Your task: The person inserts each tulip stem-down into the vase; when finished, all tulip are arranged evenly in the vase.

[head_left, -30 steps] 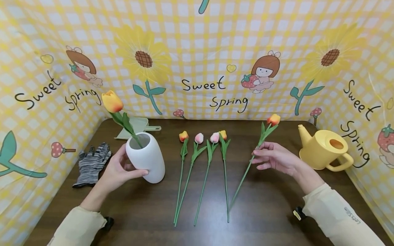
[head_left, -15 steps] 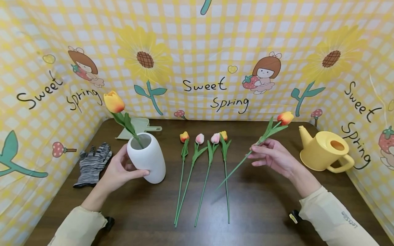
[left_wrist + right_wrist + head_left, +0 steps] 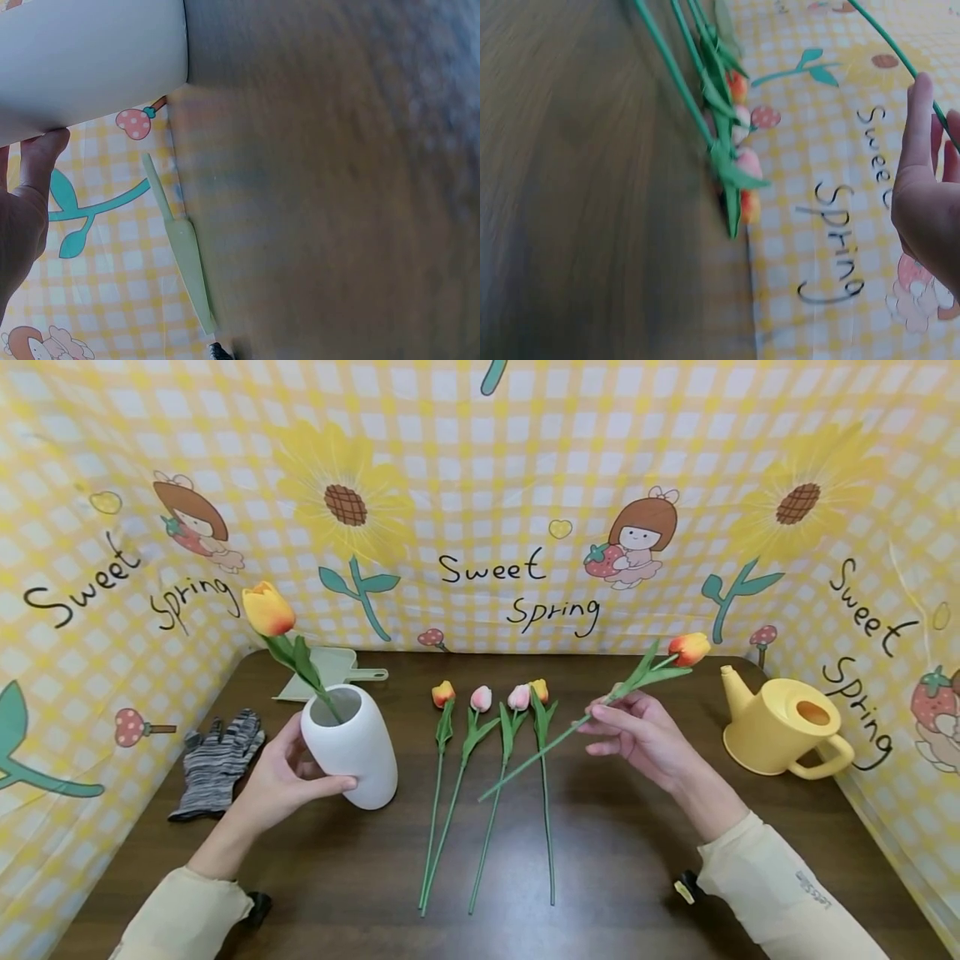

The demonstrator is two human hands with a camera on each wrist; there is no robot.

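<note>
My left hand (image 3: 288,777) grips a white vase (image 3: 356,760) around its side, tilting it a little to the left. One yellow-orange tulip (image 3: 268,608) stands in the vase, leaning left out of its mouth. Between thumb and fingers my right hand (image 3: 637,735) pinches the green stem of an orange-yellow tulip (image 3: 688,649). That stem slants down leftward, its lower end over the tulips on the table. There, two pink tulips (image 3: 481,698) and two orange-yellow tulips (image 3: 443,694) lie side by side, blooms toward the back. In the left wrist view the vase (image 3: 82,67) fills the upper left corner.
A grey knit glove (image 3: 217,764) lies left of the vase, and a pale green dustpan (image 3: 322,670) behind it. At the right stands a yellow watering can (image 3: 780,727). Checked yellow cloth walls (image 3: 480,485) enclose the back and sides of the dark wooden table (image 3: 615,868).
My right hand has moved left with its tulip. The stem has swung toward level, its lower end going left and up. My left hand and the vase hold nearly still.
</note>
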